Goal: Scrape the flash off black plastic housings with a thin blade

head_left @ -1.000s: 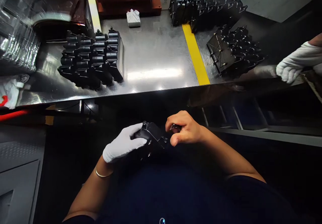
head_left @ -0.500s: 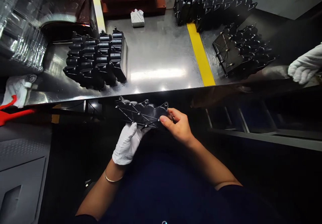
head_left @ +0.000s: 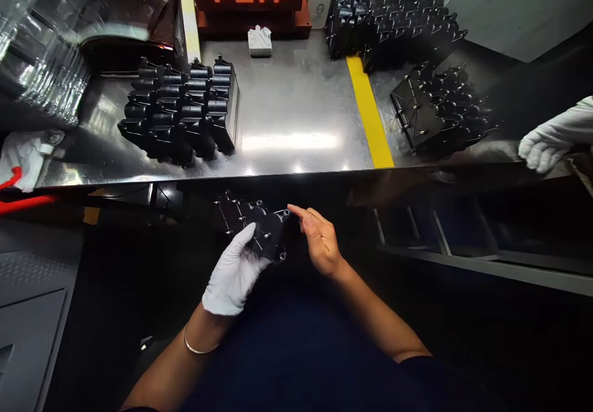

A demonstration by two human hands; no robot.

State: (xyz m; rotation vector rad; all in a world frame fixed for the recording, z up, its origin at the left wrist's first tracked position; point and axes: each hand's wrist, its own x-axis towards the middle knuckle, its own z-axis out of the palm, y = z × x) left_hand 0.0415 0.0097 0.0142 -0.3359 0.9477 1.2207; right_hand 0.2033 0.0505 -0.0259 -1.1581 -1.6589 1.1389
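Note:
My left hand [head_left: 233, 274], in a white glove, grips a black moulded plastic part [head_left: 271, 230] just in front of the bench edge. Its thumb lies across the part's face; the other fingers are behind it. The part has thin ribs, small metallic-looking pins and ringed screw bosses at its corners, and it is tilted. My bare right hand [head_left: 320, 242] is beside the part's right end with its fingers stretched out. The index fingertip is at the upper right boss; whether it touches I cannot tell.
Rows of similar black parts [head_left: 178, 112] stand on the metal bench [head_left: 291, 103] at left, with more stacks [head_left: 435, 112] right of a yellow strip [head_left: 370, 115]. Behind are an orange fixture [head_left: 250, 4] and a small white block [head_left: 260, 42]. Another person's gloved hand [head_left: 546, 143] is at far right.
The black part has turned, so a different end now faces right. My right hand has let go of it and straightened its fingers. The left hand keeps its hold.

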